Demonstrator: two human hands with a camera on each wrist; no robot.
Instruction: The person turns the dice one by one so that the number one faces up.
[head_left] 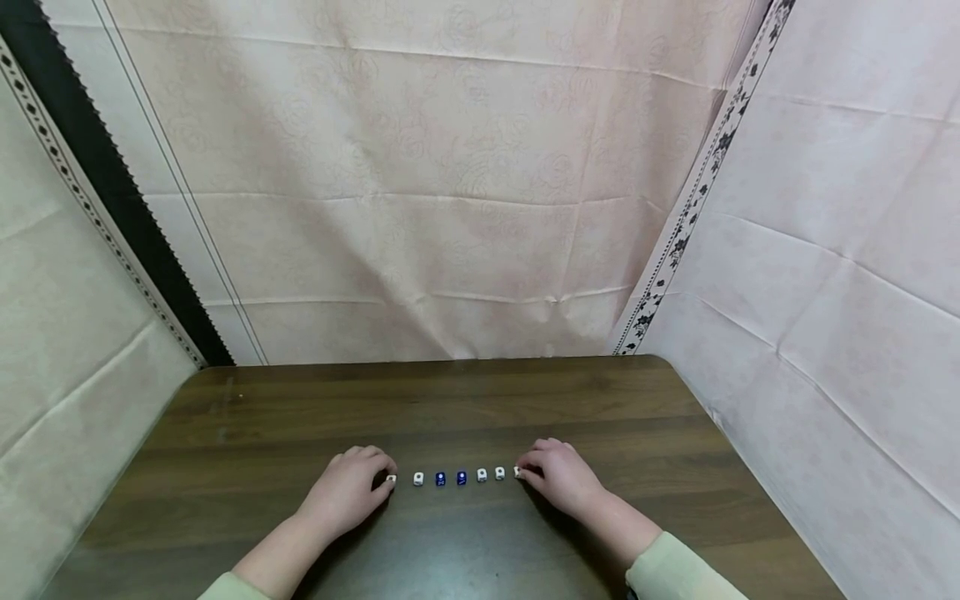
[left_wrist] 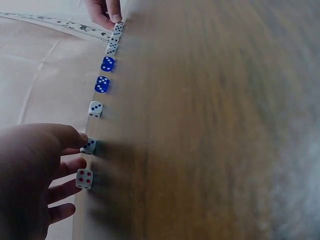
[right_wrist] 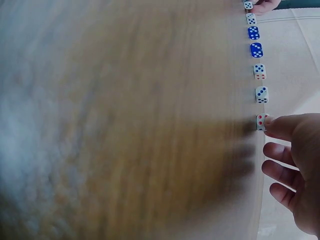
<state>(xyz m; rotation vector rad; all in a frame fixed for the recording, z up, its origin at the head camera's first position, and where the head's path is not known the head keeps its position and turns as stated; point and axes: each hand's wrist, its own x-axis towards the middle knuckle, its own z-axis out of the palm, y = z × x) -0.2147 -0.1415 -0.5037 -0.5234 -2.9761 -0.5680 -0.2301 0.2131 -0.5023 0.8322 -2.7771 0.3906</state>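
Observation:
A row of small dice runs left to right across the wooden table. At its left end my left hand (head_left: pixel 348 490) pinches a white die (left_wrist: pixel 89 146) between thumb and forefinger. Another white die with red pips (left_wrist: pixel 84 179) sits by that hand's other fingers, hidden in the head view. My right hand (head_left: pixel 562 477) pinches the white die (right_wrist: pixel 261 122) at the right end, its other fingers spread loosely. Between the hands stand a white die (head_left: pixel 418 479), two blue dice (head_left: pixel 440 479) side by side, and two more white dice (head_left: pixel 482 475), with small gaps between them.
The brown wooden table (head_left: pixel 480 408) has rounded far corners. Pale patterned cloth (head_left: pixel 450 167) hangs behind it, and more cloth (head_left: pixel 840 250) hangs along the right side. Light green sleeves (head_left: pixel 678 571) cover both forearms near the bottom edge.

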